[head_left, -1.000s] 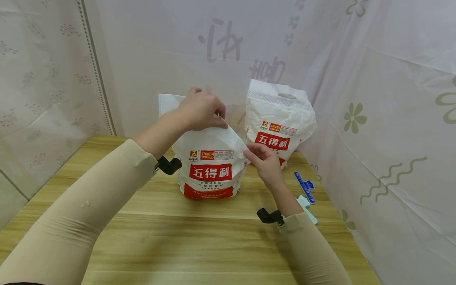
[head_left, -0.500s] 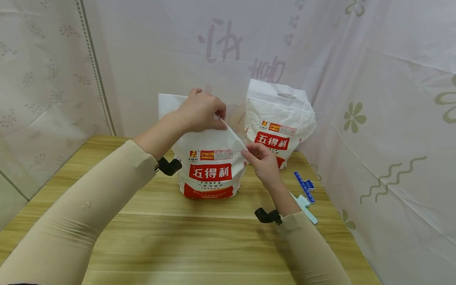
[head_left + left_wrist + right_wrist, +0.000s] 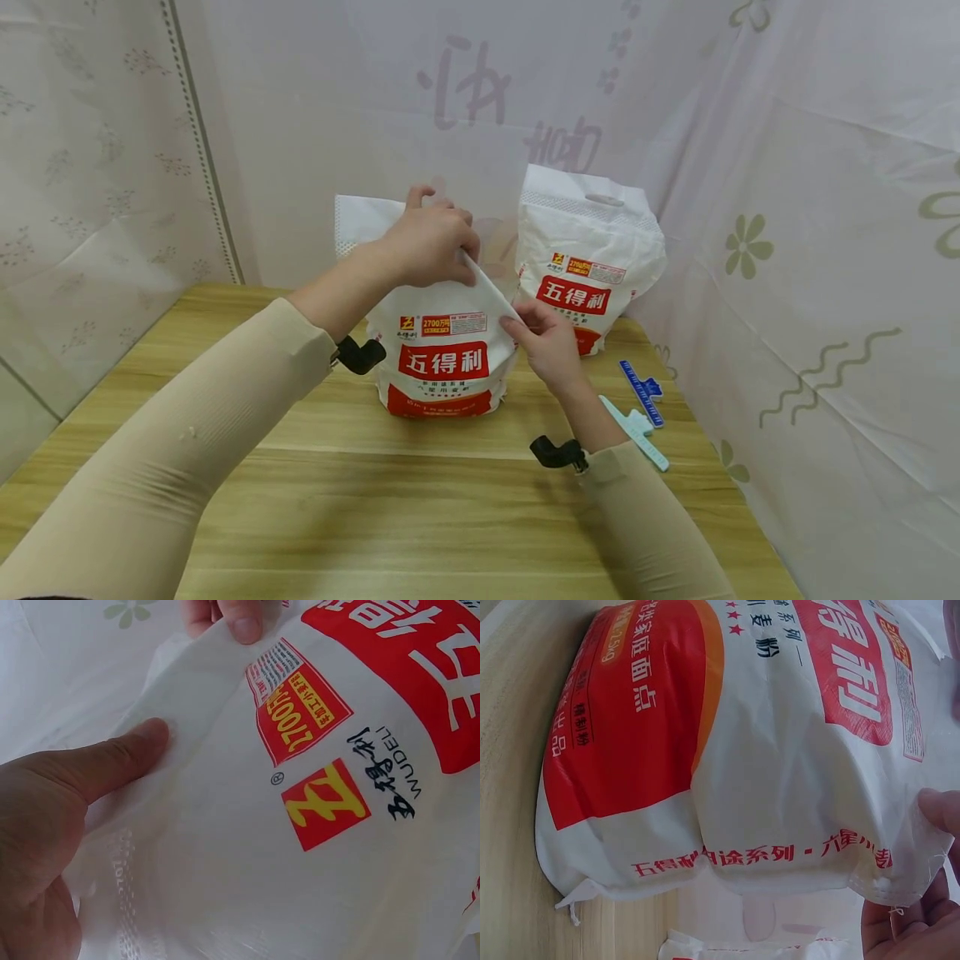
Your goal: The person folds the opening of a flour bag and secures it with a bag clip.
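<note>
A white flour bag with red print stands upright on the wooden table, its top edge slanting down on the right. My left hand reaches across the bag and pinches that edge; in the left wrist view its thumb lies on the near face, the fingers behind the cloth out of sight. Lower on the same slant, my right hand pinches the bag's right corner between thumb and fingers. The right wrist view has this right hand at the stitched corner, cut off by the frame edge.
A second flour bag with a handle slot stands behind to the right. Beside my right forearm lie a blue bag clip and a pale teal one. Patterned curtains border the table at the back and sides.
My right hand has shifted slightly left along with the bag's corner, uncovering more of the teal clip. My left hand has moved a little right and down, one finger lifting, still holding the edge.
</note>
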Demonstrator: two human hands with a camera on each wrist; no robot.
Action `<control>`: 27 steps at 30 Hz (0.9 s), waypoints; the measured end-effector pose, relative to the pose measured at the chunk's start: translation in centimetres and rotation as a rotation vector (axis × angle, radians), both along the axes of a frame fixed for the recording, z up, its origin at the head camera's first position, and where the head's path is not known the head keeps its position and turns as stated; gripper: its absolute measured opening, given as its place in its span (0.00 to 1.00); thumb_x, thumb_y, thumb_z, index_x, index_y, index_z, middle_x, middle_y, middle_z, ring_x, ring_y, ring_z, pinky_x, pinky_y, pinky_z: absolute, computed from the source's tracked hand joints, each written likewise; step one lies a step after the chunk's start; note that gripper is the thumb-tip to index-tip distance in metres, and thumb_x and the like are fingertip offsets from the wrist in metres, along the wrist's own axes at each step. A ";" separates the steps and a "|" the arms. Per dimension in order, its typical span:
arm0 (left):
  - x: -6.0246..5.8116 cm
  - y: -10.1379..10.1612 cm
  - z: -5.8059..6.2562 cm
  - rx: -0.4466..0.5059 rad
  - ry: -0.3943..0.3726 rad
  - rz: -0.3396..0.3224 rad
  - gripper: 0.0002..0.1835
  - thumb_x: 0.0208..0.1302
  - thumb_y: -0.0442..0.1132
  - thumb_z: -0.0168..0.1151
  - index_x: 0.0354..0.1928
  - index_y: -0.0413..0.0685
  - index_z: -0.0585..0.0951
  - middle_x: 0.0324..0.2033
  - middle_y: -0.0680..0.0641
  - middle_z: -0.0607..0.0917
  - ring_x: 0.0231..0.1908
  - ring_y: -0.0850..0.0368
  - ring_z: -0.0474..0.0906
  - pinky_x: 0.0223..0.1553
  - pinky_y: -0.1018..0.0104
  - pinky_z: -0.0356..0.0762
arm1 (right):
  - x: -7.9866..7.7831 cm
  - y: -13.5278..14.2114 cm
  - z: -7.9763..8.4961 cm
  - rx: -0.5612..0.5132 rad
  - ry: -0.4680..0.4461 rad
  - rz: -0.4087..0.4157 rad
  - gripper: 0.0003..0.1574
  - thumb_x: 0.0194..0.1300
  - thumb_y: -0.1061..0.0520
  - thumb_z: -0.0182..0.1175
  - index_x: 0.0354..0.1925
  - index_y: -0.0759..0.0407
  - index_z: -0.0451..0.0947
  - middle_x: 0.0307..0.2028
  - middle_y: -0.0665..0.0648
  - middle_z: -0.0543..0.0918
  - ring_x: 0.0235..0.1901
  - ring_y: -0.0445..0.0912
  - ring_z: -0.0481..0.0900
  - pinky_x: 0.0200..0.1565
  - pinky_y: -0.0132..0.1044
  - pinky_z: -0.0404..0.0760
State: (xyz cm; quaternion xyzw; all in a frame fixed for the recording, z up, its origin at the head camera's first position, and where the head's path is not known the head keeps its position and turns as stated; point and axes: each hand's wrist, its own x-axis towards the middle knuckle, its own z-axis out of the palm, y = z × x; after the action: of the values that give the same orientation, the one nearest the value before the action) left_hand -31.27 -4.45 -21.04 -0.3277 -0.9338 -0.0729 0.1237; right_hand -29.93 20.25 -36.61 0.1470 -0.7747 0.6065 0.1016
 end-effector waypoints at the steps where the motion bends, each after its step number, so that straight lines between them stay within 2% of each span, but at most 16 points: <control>1: 0.0 0.0 0.0 -0.004 -0.001 -0.002 0.08 0.67 0.50 0.80 0.41 0.56 0.93 0.44 0.50 0.89 0.57 0.46 0.78 0.81 0.32 0.41 | 0.0 0.0 0.0 0.005 0.001 -0.003 0.16 0.76 0.58 0.71 0.56 0.65 0.84 0.45 0.50 0.88 0.44 0.45 0.84 0.45 0.32 0.88; 5: 0.0 -0.1 0.1 -0.001 -0.024 -0.014 0.08 0.69 0.50 0.78 0.43 0.57 0.94 0.45 0.52 0.92 0.58 0.47 0.78 0.82 0.32 0.39 | 0.1 -0.1 0.0 0.012 -0.012 -0.013 0.16 0.76 0.57 0.71 0.56 0.64 0.84 0.45 0.50 0.88 0.44 0.46 0.84 0.45 0.32 0.88; 10: 0.1 -0.9 0.4 0.002 -0.060 -0.049 0.11 0.73 0.49 0.70 0.49 0.58 0.94 0.47 0.54 0.94 0.57 0.48 0.79 0.83 0.32 0.37 | 0.2 -0.2 0.0 0.011 -0.029 -0.017 0.16 0.76 0.56 0.71 0.57 0.62 0.84 0.48 0.56 0.88 0.45 0.48 0.83 0.45 0.33 0.87; 16: 0.1 -1.0 0.5 -0.039 -0.027 -0.099 0.12 0.77 0.47 0.65 0.51 0.59 0.95 0.51 0.55 0.94 0.58 0.49 0.81 0.82 0.32 0.40 | 0.2 -0.1 0.0 0.018 -0.033 -0.024 0.16 0.77 0.55 0.70 0.57 0.62 0.84 0.49 0.58 0.88 0.45 0.49 0.83 0.46 0.33 0.87; 22: 0.2 -0.5 0.3 -0.079 0.047 -0.088 0.10 0.77 0.46 0.67 0.50 0.58 0.95 0.50 0.54 0.95 0.56 0.47 0.84 0.81 0.33 0.45 | 0.2 -0.1 -0.1 0.016 -0.026 -0.018 0.16 0.77 0.56 0.70 0.57 0.63 0.84 0.48 0.57 0.88 0.44 0.48 0.82 0.46 0.33 0.87; 27: 0.2 -0.2 0.2 -0.047 0.030 -0.051 0.11 0.74 0.44 0.69 0.51 0.58 0.95 0.50 0.54 0.95 0.57 0.47 0.83 0.82 0.34 0.44 | 0.2 -0.2 -0.1 0.001 -0.025 -0.013 0.16 0.77 0.57 0.70 0.57 0.63 0.84 0.46 0.55 0.88 0.44 0.49 0.82 0.44 0.32 0.87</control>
State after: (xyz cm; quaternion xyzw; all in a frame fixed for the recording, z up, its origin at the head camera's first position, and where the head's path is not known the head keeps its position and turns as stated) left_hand -31.05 -4.67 -20.87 -0.3552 -0.9247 -0.0492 0.1281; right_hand -29.69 20.09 -36.67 0.1346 -0.7771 0.6073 0.0957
